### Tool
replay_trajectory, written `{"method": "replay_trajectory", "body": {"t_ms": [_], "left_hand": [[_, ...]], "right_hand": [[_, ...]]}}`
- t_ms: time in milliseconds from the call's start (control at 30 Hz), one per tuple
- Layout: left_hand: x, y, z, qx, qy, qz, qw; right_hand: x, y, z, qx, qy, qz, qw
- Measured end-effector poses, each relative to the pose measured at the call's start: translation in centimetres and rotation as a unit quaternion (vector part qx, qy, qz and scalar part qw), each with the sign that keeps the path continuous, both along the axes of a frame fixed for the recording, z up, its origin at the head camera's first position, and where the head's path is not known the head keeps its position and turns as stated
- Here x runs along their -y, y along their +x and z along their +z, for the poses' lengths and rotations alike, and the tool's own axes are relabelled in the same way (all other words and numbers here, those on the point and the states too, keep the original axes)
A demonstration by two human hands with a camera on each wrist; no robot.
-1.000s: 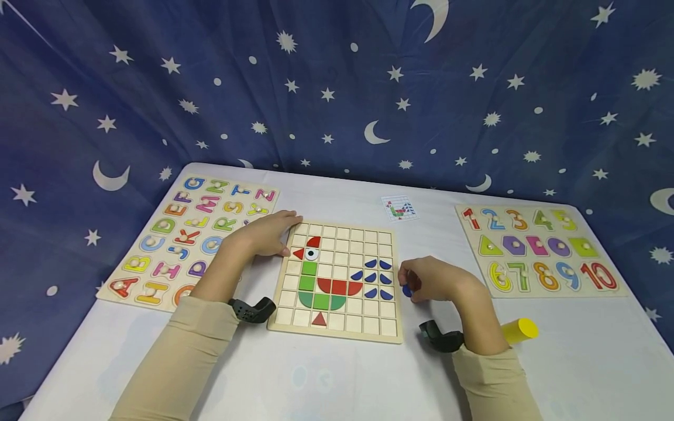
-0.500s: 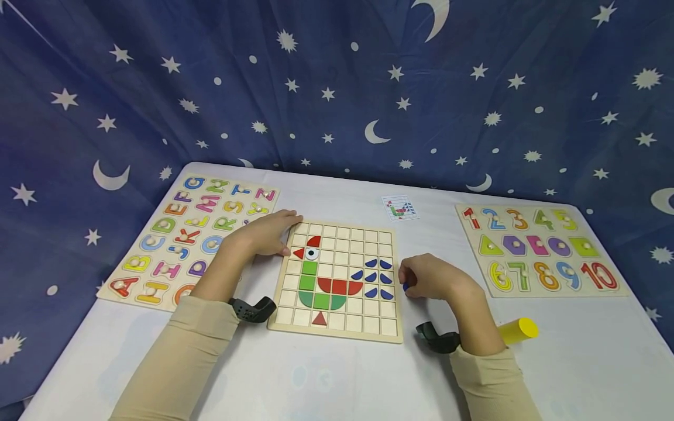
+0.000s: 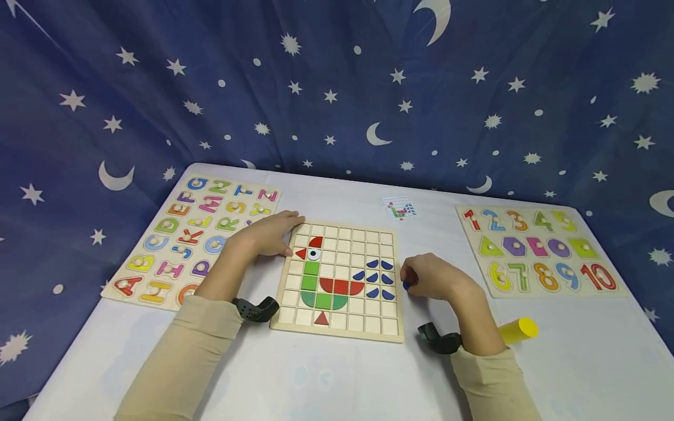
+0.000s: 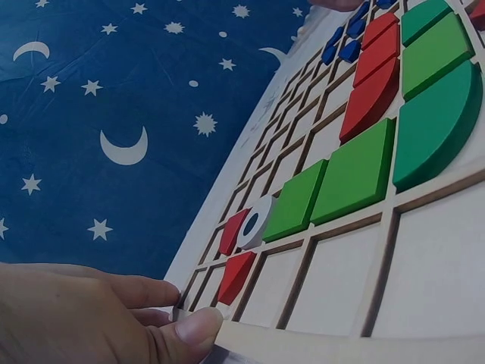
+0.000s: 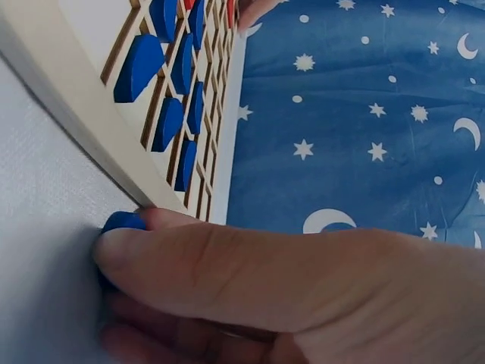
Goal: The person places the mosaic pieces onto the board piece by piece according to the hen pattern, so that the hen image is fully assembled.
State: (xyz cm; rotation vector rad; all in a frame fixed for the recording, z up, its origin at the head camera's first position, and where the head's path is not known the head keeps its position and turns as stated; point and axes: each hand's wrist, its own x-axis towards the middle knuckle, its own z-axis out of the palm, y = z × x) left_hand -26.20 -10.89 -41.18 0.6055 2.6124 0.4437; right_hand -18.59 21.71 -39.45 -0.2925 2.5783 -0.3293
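Note:
A wooden grid board (image 3: 387, 333) lies in the middle of the white table, with a bird made of red, green and blue tiles on it. My left hand (image 3: 265, 234) rests on the board's far left corner, thumb (image 4: 189, 330) pressed against its edge (image 4: 318, 337). My right hand (image 3: 429, 278) sits just right of the board, its curled fingers pinching a small blue tile (image 3: 406, 285) (image 5: 123, 222) down against the table. Several blue tiles (image 3: 372, 278) (image 5: 163, 83) fill the cells on the board's right side.
An alphabet puzzle board (image 3: 192, 237) lies at the left, a number and shape puzzle (image 3: 534, 251) at the right. A small pattern card (image 3: 400, 209) sits behind the grid board. A yellow cylinder (image 3: 518, 329) lies by my right forearm. A starry blue cloth (image 3: 337, 88) hangs behind.
My right hand has shifted slightly toward the board's right edge with the blue tile in its fingers. The left hand has stayed in place.

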Motion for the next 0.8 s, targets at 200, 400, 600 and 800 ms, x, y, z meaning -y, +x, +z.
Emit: {"method": "replay_trajectory", "body": {"t_ms": [200, 400, 600, 800], "left_hand": [[-0.3, 0.0, 0.0, 0.0, -0.005, -0.001, 1.0], [-0.2, 0.2, 0.2, -0.003, -0.005, 0.007, 1.0], [-0.1, 0.2, 0.2, -0.001, -0.009, 0.008, 0.9999], [-0.1, 0.1, 0.1, 0.004, -0.009, 0.008, 0.9999]], "right_hand": [[-1.1, 0.7, -0.3, -0.031, -0.042, 0.007, 0.999], [-2.0, 1.7, -0.5, -0.042, -0.083, 0.014, 0.996], [-0.6, 3.2, -0.3, -0.055, -0.139, 0.05, 0.988], [1.3, 4.2, -0.5, -0.067, -0.119, 0.065, 0.989]]}}
